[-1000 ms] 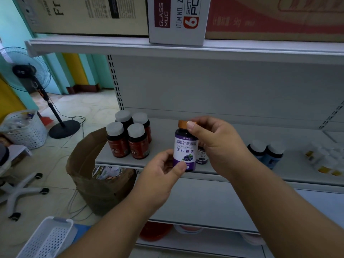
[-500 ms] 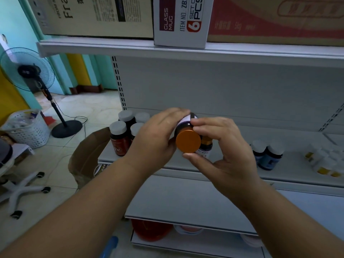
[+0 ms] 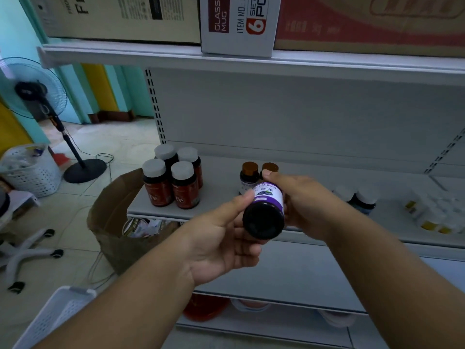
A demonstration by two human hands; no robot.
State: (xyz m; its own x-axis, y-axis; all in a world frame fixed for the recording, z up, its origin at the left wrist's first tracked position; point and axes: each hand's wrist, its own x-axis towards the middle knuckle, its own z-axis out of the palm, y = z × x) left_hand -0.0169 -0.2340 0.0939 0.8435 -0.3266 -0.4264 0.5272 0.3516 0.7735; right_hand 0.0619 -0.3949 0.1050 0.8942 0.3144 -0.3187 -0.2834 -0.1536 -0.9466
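Purple-labelled and dark, one bottle (image 3: pixel 264 215) lies tipped between two hands just in front of the shelf (image 3: pixel 221 185). Its round base faces the wearer and its long axis runs away toward twelve o'clock. The left hand (image 3: pixel 221 243) cups it from eight o'clock, thumb pressed on the label. The right hand (image 3: pixel 307 205) curls round it from two o'clock. Two amber-capped bottles (image 3: pixel 249 173) stand at twelve, four red bottles (image 3: pixel 173 182) at ten.
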